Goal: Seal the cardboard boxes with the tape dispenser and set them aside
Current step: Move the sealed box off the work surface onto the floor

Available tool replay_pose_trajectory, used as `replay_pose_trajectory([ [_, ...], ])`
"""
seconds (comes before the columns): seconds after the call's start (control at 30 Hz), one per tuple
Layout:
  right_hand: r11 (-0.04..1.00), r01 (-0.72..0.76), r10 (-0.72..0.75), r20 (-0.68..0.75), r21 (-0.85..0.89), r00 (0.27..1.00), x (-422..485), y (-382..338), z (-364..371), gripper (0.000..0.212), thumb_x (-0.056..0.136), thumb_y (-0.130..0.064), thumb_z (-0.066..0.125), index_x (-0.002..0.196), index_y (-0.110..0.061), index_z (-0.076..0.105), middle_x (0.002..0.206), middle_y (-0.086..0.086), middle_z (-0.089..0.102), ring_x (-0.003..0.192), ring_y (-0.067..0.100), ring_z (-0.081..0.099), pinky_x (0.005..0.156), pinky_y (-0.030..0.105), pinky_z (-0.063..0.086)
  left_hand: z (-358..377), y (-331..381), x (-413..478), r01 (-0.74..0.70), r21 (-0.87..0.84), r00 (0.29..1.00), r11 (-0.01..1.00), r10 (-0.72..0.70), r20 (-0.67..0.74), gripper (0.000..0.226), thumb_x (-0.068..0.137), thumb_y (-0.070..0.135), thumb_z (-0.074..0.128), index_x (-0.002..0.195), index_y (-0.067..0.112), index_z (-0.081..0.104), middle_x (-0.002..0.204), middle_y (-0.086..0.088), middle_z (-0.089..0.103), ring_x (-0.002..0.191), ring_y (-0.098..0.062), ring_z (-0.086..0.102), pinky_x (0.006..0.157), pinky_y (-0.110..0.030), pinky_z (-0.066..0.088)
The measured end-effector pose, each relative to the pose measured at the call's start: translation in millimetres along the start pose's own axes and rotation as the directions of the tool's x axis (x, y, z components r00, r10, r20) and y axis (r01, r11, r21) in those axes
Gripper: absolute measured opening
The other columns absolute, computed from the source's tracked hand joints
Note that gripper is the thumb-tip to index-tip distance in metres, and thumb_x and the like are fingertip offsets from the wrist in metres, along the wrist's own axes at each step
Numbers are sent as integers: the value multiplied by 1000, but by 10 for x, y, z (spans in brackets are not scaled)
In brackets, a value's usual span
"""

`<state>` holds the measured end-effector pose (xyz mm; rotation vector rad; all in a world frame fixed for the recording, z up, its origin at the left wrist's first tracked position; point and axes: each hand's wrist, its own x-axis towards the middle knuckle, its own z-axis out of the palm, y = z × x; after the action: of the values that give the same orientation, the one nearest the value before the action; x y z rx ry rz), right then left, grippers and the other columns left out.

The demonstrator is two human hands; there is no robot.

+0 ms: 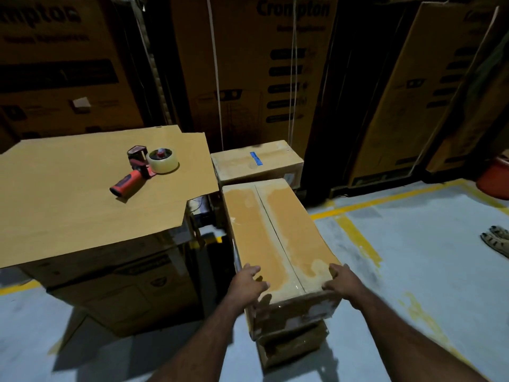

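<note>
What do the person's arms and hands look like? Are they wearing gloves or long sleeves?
No gloves and no long sleeves. Both forearms are bare all the way to the picture's bottom edge. The left hand and right hand are bare too. I see no watch, bracelet or ring on the wrists or fingers, though it's a bit blurry.

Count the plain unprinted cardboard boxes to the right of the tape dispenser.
3. The long box on top in front, a second box under it, and a labelled box behind. More may be hidden underneath.
</note>
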<state>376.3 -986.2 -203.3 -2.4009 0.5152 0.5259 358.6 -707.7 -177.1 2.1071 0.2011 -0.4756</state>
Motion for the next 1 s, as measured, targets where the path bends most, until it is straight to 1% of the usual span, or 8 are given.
replay_pose_trajectory([
  [0.07,992,-1,6,35,-125,999,-40,-79,22,24,78,-23,72,90,-16,53,117,17,48,105,30,52,81,32,42,-56,13,-27,-5,72,1000,997,4,26,65,95,23,70,154,14,43,168,-5,20,146,-21,36,102,-21,33],
  [0.1,988,22,-16,45,-151,999,-83,-164,8,31,81,-23,70,109,-13,59,124,18,51,117,33,51,91,33,44,-100,43,-52,-7,81,1000,997,4,27,63,97,22,68,154,13,43,167,-5,25,135,-17,46,96,-20,35],
  [0.2,987,78,-74,34,-138,997,-287,-525,-32,63,93,-27,63,150,-10,41,151,13,44,139,28,41,105,29,38,-296,162,-150,2,63,1000,998,-2,-2,58,99,19,65,152,11,44,161,-4,37,106,-9,52,86,-20,41],
  [0.37,968,246,-242,57,-59,969,-604,-1245,16,60,95,-31,65,148,-11,45,150,8,49,130,27,52,101,28,43,-724,238,-436,26,87,996,996,-18,-83,51,98,19,65,146,10,53,160,-7,38,147,-22,37,113,-27,34],
  [0.47,919,390,-378,143,-65,915,-860,-1807,180,57,97,-32,62,149,-13,45,144,8,55,120,27,60,93,29,47,-1058,174,-699,56,50,988,997,-48,-144,49,98,23,65,145,14,55,157,-2,42,145,-22,40,116,-34,37],
  [0.6,821,567,-535,247,-76,808,-1291,-2500,592,57,99,-37,59,148,-12,46,149,8,50,131,26,51,96,26,40,-1567,-147,-1072,134,-11,963,991,-133,-236,52,97,29,66,145,12,54,151,-5,51,139,-22,47,112,-30,39],
  [0.77,733,677,-608,381,-66,696,-1983,-3097,1334,57,95,-41,63,143,-12,52,145,7,55,131,25,53,105,32,43,-2114,-832,-1884,211,-167,899,963,-259,-354,38,96,22,68,132,12,65,125,-4,68,110,-15,62,103,-30,49],
  [1.0,560,824,-634,595,-87,494,-3099,-3604,2533,57,95,-39,65,142,-9,52,144,9,55,131,26,53,106,33,43,-2635,-2080,-3210,315,-345,746,884,-455,-486,47,97,24,65,141,10,58,146,-7,56,132,-24,54,108,-30,43],
])
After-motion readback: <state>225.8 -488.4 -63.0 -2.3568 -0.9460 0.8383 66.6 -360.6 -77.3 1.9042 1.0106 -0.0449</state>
